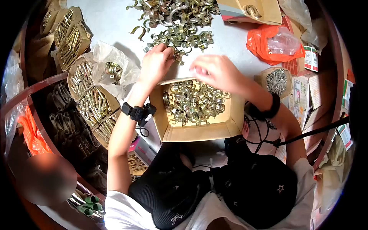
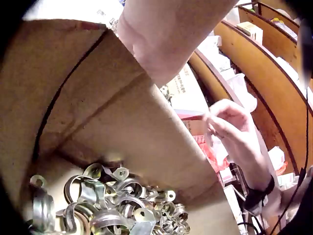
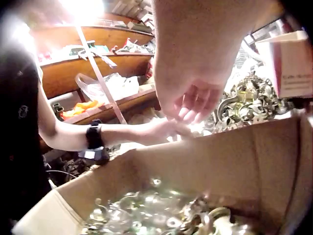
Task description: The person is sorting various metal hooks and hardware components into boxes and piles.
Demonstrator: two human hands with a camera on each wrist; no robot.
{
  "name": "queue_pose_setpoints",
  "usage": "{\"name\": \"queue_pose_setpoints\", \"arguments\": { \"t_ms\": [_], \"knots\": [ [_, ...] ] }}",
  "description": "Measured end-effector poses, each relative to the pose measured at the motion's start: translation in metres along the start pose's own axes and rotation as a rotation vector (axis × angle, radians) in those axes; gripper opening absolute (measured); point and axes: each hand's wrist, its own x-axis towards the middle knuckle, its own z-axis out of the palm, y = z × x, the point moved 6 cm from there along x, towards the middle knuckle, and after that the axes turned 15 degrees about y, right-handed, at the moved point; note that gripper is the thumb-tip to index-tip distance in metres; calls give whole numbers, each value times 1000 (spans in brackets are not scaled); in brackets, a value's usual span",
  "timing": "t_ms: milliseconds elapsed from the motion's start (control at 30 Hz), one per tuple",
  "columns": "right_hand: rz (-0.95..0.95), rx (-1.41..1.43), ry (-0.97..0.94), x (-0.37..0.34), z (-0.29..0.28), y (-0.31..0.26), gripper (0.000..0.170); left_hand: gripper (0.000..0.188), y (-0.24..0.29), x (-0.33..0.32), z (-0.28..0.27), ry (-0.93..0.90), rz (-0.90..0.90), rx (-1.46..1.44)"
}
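Observation:
Shiny curved metal clamps with holed tabs form a loose pile (image 1: 180,23) on the pale tabletop. More of these clamps (image 1: 195,101) fill the bottom of an open cardboard box (image 1: 203,134) in front of the person's lap. At the pile's near edge my left hand (image 1: 155,65) has its fingers bent down beside a few clamps (image 1: 179,57); whether it pinches one I cannot tell. My right hand (image 1: 220,74) hovers, blurred, over the box's far rim. Its fingers (image 3: 198,105) curl loosely in the right wrist view, with no clamp showing in them.
Left of the box are a clear plastic bag (image 1: 115,71) with some clamps and cartons of long bolts (image 1: 94,107). To the right stand an orange bag (image 1: 268,46) and a container of screws (image 1: 276,82). A cardboard tray (image 1: 264,11) lies at the back.

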Motion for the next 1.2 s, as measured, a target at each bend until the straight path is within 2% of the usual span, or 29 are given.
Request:
{"name": "queue_pose_setpoints", "arguments": {
  "t_ms": [67, 133, 167, 233, 300, 400, 500, 567, 700, 767, 800, 967, 1033, 1100, 1200],
  "knots": [
    [-35, -56, 41, 19, 8, 20, 21, 14, -4, -3, 5, -49, -38, 0],
    [-153, -345, -39, 30, 26, 32, 26, 14, -9, -9, 9, -124, -96, -29],
    [-153, -344, -38, 35, 31, 35, 26, 14, -9, -10, 9, -125, -96, -28],
    [-178, -443, -151, 42, 48, 43, 31, 16, -11, -12, 8, -123, -97, -16],
    [-187, -445, -151, 47, 54, 47, 29, 18, -14, -13, 7, -134, -123, -48],
    [-355, -417, -71, 46, 57, 37, 11, 23, -26, -17, 9, -181, -146, -47],
    [-430, -443, -63, 45, 56, 35, 12, 27, -31, -17, 10, -264, -185, -4],
    [-388, -426, -84, 45, 58, 39, 10, 26, -32, -14, 11, -255, -109, -46],
    [-368, -409, -130, 43, 58, 39, 8, 28, -31, -11, 16, -299, -128, -20],
    [-408, -334, -164, 39, 55, 27, 12, 30, -32, -12, 17, -300, -146, -21],
    [-372, -320, -251, 32, 57, 25, 18, 29, -30, -13, 17, -265, -112, -64],
    [-278, -299, -315, 23, 65, 34, 24, 34, -17, -11, 16, -203, 6, -111],
    [-272, -325, -398, 20, 70, 37, 29, 37, -9, -12, 19, -204, 94, -97],
    [-272, -353, -392, 20, 70, 38, 29, 33, 0, -16, 32, -236, 180, 17],
    [-303, -420, -363, 20, 70, 44, 23, 27, 1, -14, 34, -245, 162, 12]
  ]
}}
